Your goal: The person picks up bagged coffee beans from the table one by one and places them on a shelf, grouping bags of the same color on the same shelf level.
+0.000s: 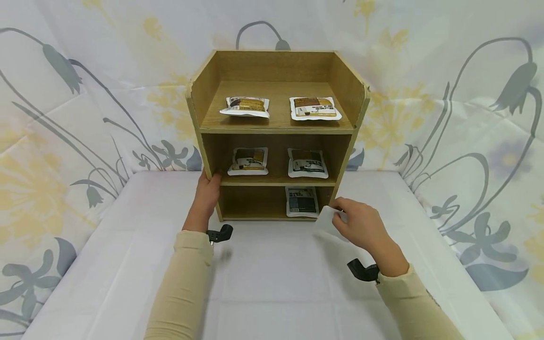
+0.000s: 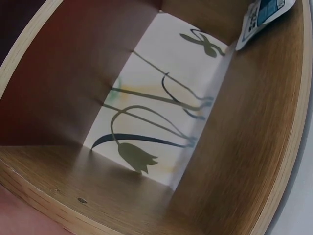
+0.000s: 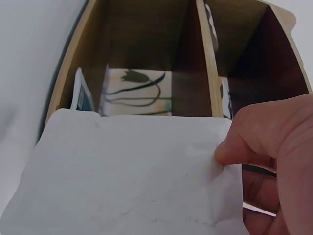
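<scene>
A small wooden shelf unit [image 1: 278, 123] with three levels stands at the back of the white surface. My left hand [image 1: 207, 192] grips its left side panel near the middle board. Between thumb and fingers, my right hand [image 1: 361, 222] pinches a flat white packet [image 3: 127, 171], its plain side towards the right wrist camera. That packet [image 1: 329, 222] is held in front of the unit's lower right corner. Behind it, a dark-labelled packet [image 1: 302, 202] lies on the bottom level at the right; the same packet [image 2: 266, 17] shows at the top of the left wrist view.
Two brown-and-yellow packets, left [image 1: 247, 106] and right [image 1: 315, 108], lie on the top level. The middle level carries a yellow-labelled packet [image 1: 249, 161] and a dark-labelled pouch [image 1: 308, 163]. Flower-printed cloth [image 1: 425, 94] hangs behind and at both sides.
</scene>
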A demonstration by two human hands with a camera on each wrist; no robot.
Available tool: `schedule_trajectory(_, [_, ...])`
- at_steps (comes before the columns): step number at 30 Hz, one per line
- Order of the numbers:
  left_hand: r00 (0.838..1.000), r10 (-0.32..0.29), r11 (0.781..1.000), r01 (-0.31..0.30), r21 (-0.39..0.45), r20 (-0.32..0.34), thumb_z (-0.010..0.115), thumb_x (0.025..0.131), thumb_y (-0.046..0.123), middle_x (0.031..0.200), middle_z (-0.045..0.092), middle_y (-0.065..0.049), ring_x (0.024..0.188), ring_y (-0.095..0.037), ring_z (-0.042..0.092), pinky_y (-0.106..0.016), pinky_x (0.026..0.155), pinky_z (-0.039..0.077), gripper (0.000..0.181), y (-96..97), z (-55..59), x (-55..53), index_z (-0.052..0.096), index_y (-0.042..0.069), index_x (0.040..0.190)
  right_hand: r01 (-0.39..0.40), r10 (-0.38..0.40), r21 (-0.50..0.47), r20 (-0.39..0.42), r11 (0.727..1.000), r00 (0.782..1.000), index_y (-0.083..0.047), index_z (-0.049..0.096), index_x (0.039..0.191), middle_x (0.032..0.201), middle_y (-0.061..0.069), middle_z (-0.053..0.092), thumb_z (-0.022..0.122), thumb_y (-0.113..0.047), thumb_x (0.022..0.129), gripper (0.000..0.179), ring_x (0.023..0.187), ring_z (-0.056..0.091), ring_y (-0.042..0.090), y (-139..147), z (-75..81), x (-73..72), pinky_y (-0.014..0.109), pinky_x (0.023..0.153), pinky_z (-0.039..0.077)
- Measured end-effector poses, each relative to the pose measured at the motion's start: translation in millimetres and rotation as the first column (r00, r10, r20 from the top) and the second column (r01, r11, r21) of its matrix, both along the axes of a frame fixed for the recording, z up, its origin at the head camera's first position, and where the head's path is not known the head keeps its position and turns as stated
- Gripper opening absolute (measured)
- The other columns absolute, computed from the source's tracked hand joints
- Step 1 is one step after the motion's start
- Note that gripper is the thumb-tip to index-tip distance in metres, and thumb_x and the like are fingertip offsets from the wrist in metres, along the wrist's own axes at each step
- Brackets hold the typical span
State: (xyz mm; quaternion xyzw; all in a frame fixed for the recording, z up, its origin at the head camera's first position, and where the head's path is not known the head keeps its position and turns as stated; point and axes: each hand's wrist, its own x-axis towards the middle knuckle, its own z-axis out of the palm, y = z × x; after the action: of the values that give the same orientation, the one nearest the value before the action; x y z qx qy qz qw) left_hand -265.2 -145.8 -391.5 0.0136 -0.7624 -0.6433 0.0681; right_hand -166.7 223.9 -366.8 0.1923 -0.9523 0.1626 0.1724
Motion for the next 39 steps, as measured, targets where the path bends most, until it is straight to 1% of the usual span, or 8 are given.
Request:
schedule_trajectory(5, [1.0, 0.005, 1.0, -0.005, 0.006, 0.008, 0.039, 0.102, 0.032, 0.145, 0.041, -0.016, 0.13, -0.032, 0.041, -0.051, 0.113, 0.029, 0.049, 0.9, -0.6, 0.5, 0.031, 0.021, 0.149, -0.036, 0.035, -0.006, -0.052, 0.999, 0.998, -0.011, 0.069, 0.095, 0.086, 0.002, 0.071, 0.058, -0.008, 0.083, 0.016, 0.053, 0.044, 0.008, -9.3, -2.9, -0.8, 0.026, 0.049, 0.038])
schedule_trajectory(9, [1.0, -0.003, 1.0, 0.003, 0.013, -0.003, 0.037, 0.102, 0.03, 0.145, 0.041, -0.017, 0.13, -0.033, 0.042, -0.051, 0.112, 0.031, 0.049, 0.6, 2.1, -0.1, 0.03, 0.022, 0.15, -0.065, 0.064, -0.009, -0.101, 0.998, 0.993, -0.011, 0.069, 0.096, 0.083, 0.002, 0.071, 0.059, -0.009, 0.083, 0.016, 0.052, 0.042, 0.007, -17.5, -2.2, -3.5, 0.024, 0.049, 0.037])
schedule_trajectory(15, [1.0, -0.002, 1.0, 0.002, 0.013, 0.001, 0.037, 0.102, 0.028, 0.147, 0.039, -0.017, 0.131, -0.032, 0.04, -0.05, 0.113, 0.029, 0.05, 1.3, 6.7, -2.6, 0.028, 0.022, 0.151, -0.091, 0.089, -0.015, -0.117, 0.996, 0.989, -0.011, 0.069, 0.096, 0.081, 0.002, 0.071, 0.06, -0.01, 0.084, 0.016, 0.05, 0.037, 0.006, -29.4, 0.0, -6.5, 0.023, 0.047, 0.034])
schedule_trajectory(19, [1.0, -0.006, 1.0, 0.006, 0.017, -0.002, 0.036, 0.102, 0.028, 0.148, 0.038, -0.016, 0.133, -0.032, 0.039, -0.049, 0.114, 0.028, 0.05, 2.4, 5.4, -3.1, 0.027, 0.023, 0.151, -0.103, 0.101, -0.017, -0.119, 0.995, 0.988, -0.011, 0.069, 0.097, 0.083, 0.002, 0.071, 0.06, -0.011, 0.084, 0.015, 0.051, 0.039, 0.006, -36.2, -0.9, -6.5, 0.024, 0.049, 0.037])
schedule_trajectory(23, [1.0, -0.008, 1.0, 0.008, 0.009, 0.006, 0.035, 0.102, 0.029, 0.15, 0.036, -0.016, 0.135, -0.032, 0.038, -0.051, 0.114, 0.028, 0.051, 2.0, 1.7, -1.2, 0.025, 0.024, 0.152, -0.121, 0.117, -0.019, -0.119, 0.993, 0.986, -0.012, 0.069, 0.098, 0.087, 0.001, 0.072, 0.061, -0.012, 0.085, 0.016, 0.055, 0.046, 0.007, -43.7, -3.1, -8.0, 0.025, 0.051, 0.041])
schedule_trajectory(26, [1.0, -0.015, 1.0, 0.015, 0.008, 0.005, 0.035, 0.102, 0.027, 0.15, 0.036, -0.017, 0.134, -0.033, 0.038, -0.051, 0.114, 0.028, 0.052, 0.7, 0.2, -0.5, 0.024, 0.022, 0.153, -0.127, 0.124, -0.02, -0.118, 0.992, 0.985, -0.012, 0.07, 0.099, 0.09, 0.001, 0.072, 0.061, -0.013, 0.086, 0.016, 0.059, 0.053, 0.008, -50.0, -4.4, -9.1, 0.026, 0.054, 0.045])
schedule_trajectory(32, [0.999, -0.041, 0.999, 0.041, -0.003, -0.019, 0.035, 0.102, 0.026, 0.15, 0.035, -0.016, 0.135, -0.032, 0.037, -0.05, 0.116, 0.026, 0.052, -2.2, -0.3, -2.0, 0.024, 0.023, 0.152, -0.146, 0.141, -0.029, -0.139, 0.989, 0.98, -0.013, 0.07, 0.099, 0.092, 0.0, 0.073, 0.062, -0.012, 0.085, 0.017, 0.06, 0.056, 0.01, -62.2, -4.2, -11.2, 0.027, 0.052, 0.045])
schedule_trajectory(39, [0.999, -0.041, 0.999, 0.041, -0.035, -0.003, 0.034, 0.102, 0.031, 0.152, 0.035, -0.015, 0.137, -0.032, 0.036, -0.052, 0.116, 0.026, 0.052, -3.3, -1.2, -0.8, 0.023, 0.023, 0.152, -0.166, 0.16, -0.03, -0.148, 0.986, 0.976, -0.014, 0.071, 0.101, 0.095, 0.0, 0.074, 0.062, -0.012, 0.086, 0.017, 0.065, 0.061, 0.011, -70.9, -7.0, -14.1, 0.026, 0.053, 0.047])
